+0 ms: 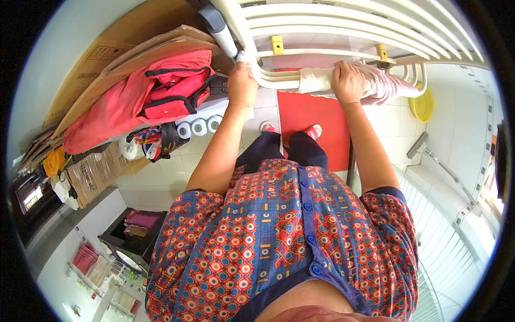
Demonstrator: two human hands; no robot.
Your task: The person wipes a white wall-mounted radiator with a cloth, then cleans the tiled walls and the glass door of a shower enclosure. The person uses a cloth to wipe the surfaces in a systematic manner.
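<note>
Handling Check: Grip Sound, Left Side Crowded

Cream-white tubular rack [322, 24] spans 12 to 2 o'clock. Cream-and-pink soft fabric cloth [383, 86] lies draped over its near rails between 1 and 2 o'clock, gathered in folds toward the right. Right hand [348, 81] is nearly closed, fingers curled over the cloth. Left hand [242, 86], just before 12 o'clock, is closed around white material [244, 56] beside the rack's bend; cloth or rail, cannot tell. Advised: light right-hand pressure along the rail, folds kept flat, left hand bracing.

Surroundings, by size: brown cardboard sheets [107, 59], 10 o'clock; red fabric bag [115, 112] with black trim, 10 o'clock, crowding the left arm; red rectangular mat [322, 118], 2 o'clock; grey-and-white elongated device [219, 29], near the left hand, likely limiting outward reach; yellow round basin [422, 106], between 2 and 3 o'clock; small yellow blocks [277, 45], past 12 o'clock, possible snag.
</note>
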